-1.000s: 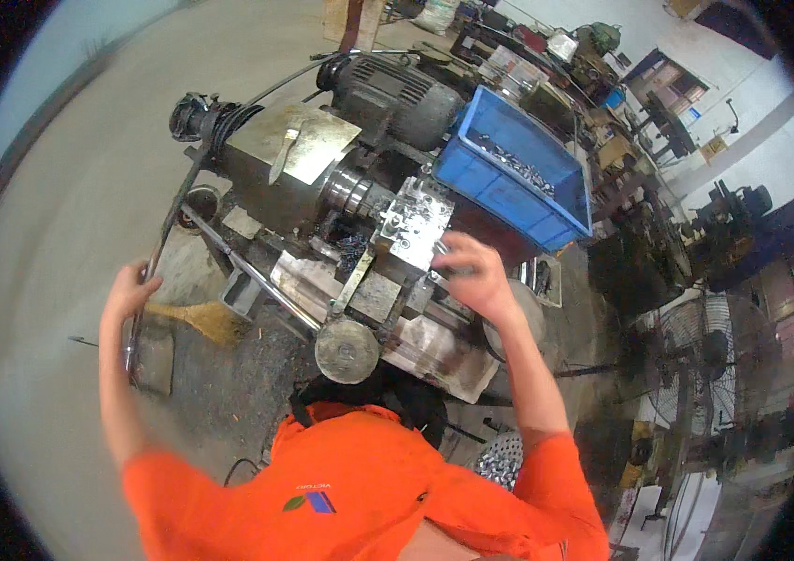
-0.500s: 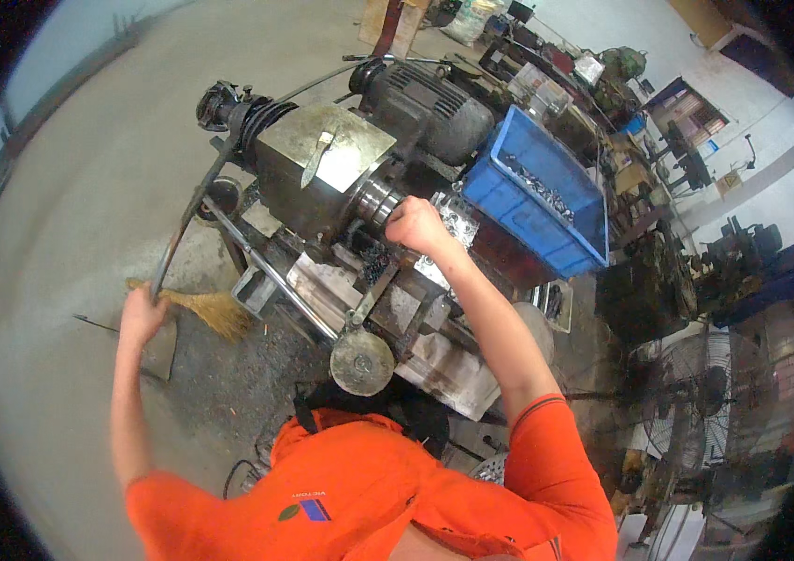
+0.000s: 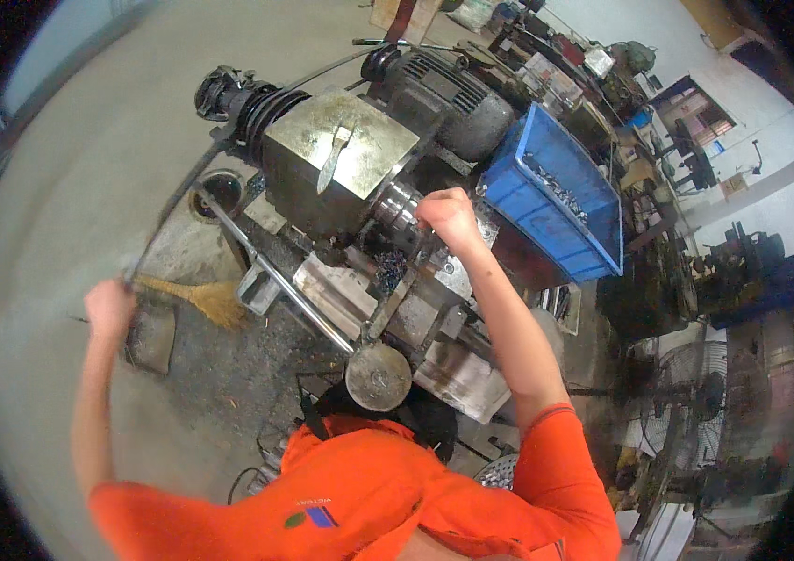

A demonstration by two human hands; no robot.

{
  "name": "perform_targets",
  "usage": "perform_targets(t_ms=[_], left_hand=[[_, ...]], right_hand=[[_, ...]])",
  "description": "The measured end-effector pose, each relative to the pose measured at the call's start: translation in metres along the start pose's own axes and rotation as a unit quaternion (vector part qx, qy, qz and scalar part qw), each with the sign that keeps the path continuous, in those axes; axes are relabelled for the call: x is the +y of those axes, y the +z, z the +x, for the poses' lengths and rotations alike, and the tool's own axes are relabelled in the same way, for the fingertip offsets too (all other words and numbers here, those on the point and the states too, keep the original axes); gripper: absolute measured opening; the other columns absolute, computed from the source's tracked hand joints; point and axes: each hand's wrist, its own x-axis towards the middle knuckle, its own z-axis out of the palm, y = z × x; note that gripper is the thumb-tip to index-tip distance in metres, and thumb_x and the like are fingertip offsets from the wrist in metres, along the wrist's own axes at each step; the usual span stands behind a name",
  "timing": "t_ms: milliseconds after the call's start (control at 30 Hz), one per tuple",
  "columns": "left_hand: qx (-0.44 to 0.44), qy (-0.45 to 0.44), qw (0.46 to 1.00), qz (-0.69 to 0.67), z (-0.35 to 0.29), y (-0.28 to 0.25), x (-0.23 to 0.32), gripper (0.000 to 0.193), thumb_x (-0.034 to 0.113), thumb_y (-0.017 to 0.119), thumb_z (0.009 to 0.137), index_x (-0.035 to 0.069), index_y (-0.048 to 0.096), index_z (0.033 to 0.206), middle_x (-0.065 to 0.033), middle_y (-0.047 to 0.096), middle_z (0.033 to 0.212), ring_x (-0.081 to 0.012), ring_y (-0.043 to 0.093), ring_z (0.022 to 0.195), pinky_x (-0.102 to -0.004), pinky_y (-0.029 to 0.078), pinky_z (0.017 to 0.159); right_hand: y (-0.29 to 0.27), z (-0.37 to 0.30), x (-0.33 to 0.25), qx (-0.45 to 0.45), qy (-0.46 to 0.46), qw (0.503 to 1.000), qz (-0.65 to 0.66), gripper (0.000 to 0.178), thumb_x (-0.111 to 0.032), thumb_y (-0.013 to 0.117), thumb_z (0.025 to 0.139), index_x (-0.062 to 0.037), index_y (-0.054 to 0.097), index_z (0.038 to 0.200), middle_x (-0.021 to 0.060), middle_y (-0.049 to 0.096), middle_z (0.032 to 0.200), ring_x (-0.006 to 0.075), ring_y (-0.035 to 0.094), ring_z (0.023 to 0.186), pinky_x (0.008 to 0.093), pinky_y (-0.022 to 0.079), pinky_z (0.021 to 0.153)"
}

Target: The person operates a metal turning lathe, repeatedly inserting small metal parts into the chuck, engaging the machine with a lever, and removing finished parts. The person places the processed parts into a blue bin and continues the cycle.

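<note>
My left hand (image 3: 110,307) is wrapped round the end of a long dark lever (image 3: 172,206), which runs back to the pulley end of a small lathe-like machine. At the machine's round metal chuck (image 3: 399,208), my right hand (image 3: 449,219) is closed, its fingertips against the chuck's front. Whatever those fingers hold is hidden. The squarish headstock (image 3: 383,150) stands left of and behind the chuck, with a flat brush (image 3: 334,157) lying on top. Dark metal chips (image 3: 391,269) are heaped below the chuck.
A blue crate (image 3: 532,220) with small metal parts stands right of the machine, by a finned motor (image 3: 453,101). A shiny bar (image 3: 289,292) slants toward a round knob (image 3: 378,377). A straw broom (image 3: 214,304) and dustpan (image 3: 151,338) lie on the left floor. A fan (image 3: 691,393) stands at right.
My left hand has swung outward to the left with the lever's end. My right hand stays closed at the chuck. The whole view has shifted slightly.
</note>
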Motion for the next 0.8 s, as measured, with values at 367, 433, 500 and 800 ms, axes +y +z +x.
perform_targets(t_ms=[367, 433, 500, 800], left_hand=[[0.102, -0.006, 0.985, 0.136, 0.107, 0.024, -0.082, 0.011, 0.013, 0.056, 0.072, 0.005, 0.056, 0.079, -0.0162, 0.061, 0.073, -0.0322, 0.061, 0.069, -0.0422, 0.049, 0.063], [0.054, -0.114, 0.992, 0.023, 0.095, -0.006, -0.041, 0.019, 0.014, 0.055, 0.076, 0.003, 0.059, 0.09, -0.0181, 0.063, 0.081, -0.0323, 0.062, 0.078, -0.0404, 0.049, 0.069], [0.128, -0.078, 0.98, -0.129, 0.091, -0.001, -0.04, 0.026, 0.017, 0.055, 0.08, 0.004, 0.06, 0.101, -0.0161, 0.064, 0.084, -0.0278, 0.063, 0.081, -0.0382, 0.049, 0.07], [-0.148, 0.089, 0.94, -0.296, 0.011, 0.15, 0.173, 0.045, 0.033, 0.066, 0.072, 0.006, 0.058, 0.107, -0.0174, 0.064, 0.095, -0.0281, 0.063, 0.085, -0.0412, 0.049, 0.072]], right_hand=[[-0.031, -0.036, -0.031, 0.083, -0.067, 0.993, -0.048, 0.021, -0.019, 0.059, 0.056, -0.004, 0.066, 0.07, 0.0184, 0.064, 0.081, 0.0293, 0.062, 0.084, 0.0329, 0.048, 0.072], [-0.044, -0.066, -0.011, 0.145, -0.15, 0.978, -0.025, 0.02, -0.015, 0.06, 0.056, -0.0046, 0.067, 0.072, 0.0198, 0.063, 0.094, 0.031, 0.06, 0.095, 0.0327, 0.047, 0.079], [-0.069, -0.106, -0.003, 0.166, -0.187, 0.967, -0.041, 0.022, -0.012, 0.061, 0.055, -0.0052, 0.067, 0.076, 0.0201, 0.058, 0.111, 0.0327, 0.054, 0.106, 0.0333, 0.044, 0.086], [-0.149, -0.3, 0.123, 0.284, 0.13, 0.946, -0.084, 0.02, -0.004, 0.058, 0.058, 0.0003, 0.066, 0.076, 0.0143, 0.063, 0.097, 0.0229, 0.063, 0.082, 0.0278, 0.047, 0.073]])
